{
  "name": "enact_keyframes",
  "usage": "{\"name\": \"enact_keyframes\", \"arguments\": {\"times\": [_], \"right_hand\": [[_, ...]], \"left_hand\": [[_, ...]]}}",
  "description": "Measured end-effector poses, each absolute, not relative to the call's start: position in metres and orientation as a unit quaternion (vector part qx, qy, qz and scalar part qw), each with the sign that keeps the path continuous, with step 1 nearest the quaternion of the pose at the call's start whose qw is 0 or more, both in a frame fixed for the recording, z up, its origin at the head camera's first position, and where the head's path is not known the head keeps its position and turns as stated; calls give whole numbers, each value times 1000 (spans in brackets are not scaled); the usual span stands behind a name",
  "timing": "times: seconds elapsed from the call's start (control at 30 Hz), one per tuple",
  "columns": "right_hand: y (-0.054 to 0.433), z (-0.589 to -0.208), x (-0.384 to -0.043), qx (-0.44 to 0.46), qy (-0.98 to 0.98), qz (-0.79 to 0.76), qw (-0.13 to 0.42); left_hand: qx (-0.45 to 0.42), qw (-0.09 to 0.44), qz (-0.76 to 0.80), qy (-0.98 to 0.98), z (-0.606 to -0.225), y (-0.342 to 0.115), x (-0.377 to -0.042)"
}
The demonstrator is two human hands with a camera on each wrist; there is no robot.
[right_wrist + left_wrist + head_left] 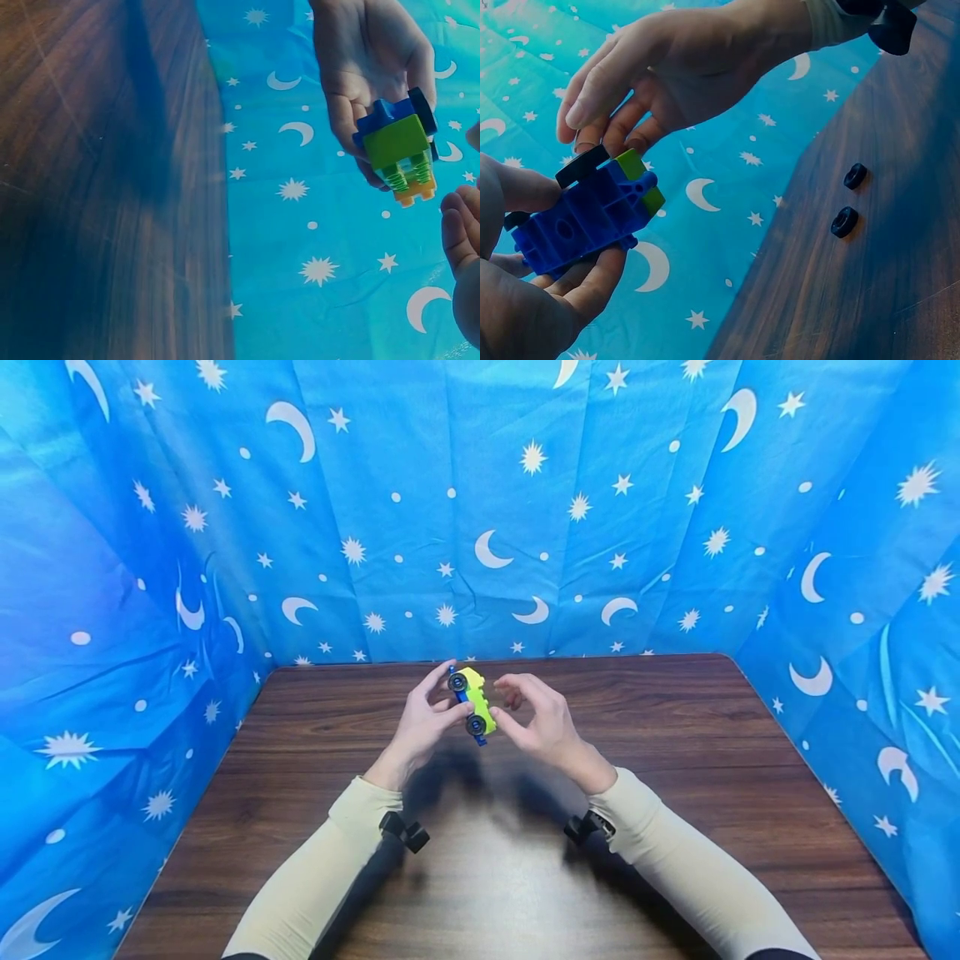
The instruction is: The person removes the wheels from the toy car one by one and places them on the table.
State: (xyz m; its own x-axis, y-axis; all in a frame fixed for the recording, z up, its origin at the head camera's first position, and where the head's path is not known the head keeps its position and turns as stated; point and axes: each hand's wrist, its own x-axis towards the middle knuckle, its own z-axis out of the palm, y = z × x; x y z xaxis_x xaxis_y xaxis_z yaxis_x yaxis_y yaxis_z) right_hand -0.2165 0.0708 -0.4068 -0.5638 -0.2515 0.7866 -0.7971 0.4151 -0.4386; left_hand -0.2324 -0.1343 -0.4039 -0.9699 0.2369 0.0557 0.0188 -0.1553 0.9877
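Observation:
My left hand [423, 718] grips a toy car [480, 697] by its sides, fingers and thumb round the blue chassis [581, 217]. The car is tilted on its side above the table. Its body is yellow-green, and two black wheels show on the side facing the head camera. In the left wrist view, one black wheel [583, 166] stands out from the chassis near my left thumb. My right hand [546, 718] hovers beside the body, fingers loosely bent and holding nothing, the thumb tip close to the car. An orange piece [415, 192] shows at one end in the right wrist view.
Two loose black wheels [845, 222] lie on the dark wooden table [315, 760], seen in the left wrist view. A blue cloth [420, 527] with white moons and stars hangs round the back and sides.

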Motion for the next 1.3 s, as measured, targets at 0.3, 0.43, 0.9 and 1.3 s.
{"name": "enact_keyframes", "arguments": {"times": [0.3, 0.43, 0.9, 1.3], "right_hand": [[69, -404, -220, 352, -784, 418, 294], [68, -402, -223, 354, -784, 419, 292], [62, -389, -231, 377, -784, 401, 288], [58, -385, -234, 385, -789, 402, 260]], "left_hand": [[102, 79, 745, 655, -404, -134, -231], [105, 83, 743, 655, -404, -133, -231], [118, 88, 733, 664, -405, -134, -231], [134, 91, 734, 659, -404, -133, -232]]}}
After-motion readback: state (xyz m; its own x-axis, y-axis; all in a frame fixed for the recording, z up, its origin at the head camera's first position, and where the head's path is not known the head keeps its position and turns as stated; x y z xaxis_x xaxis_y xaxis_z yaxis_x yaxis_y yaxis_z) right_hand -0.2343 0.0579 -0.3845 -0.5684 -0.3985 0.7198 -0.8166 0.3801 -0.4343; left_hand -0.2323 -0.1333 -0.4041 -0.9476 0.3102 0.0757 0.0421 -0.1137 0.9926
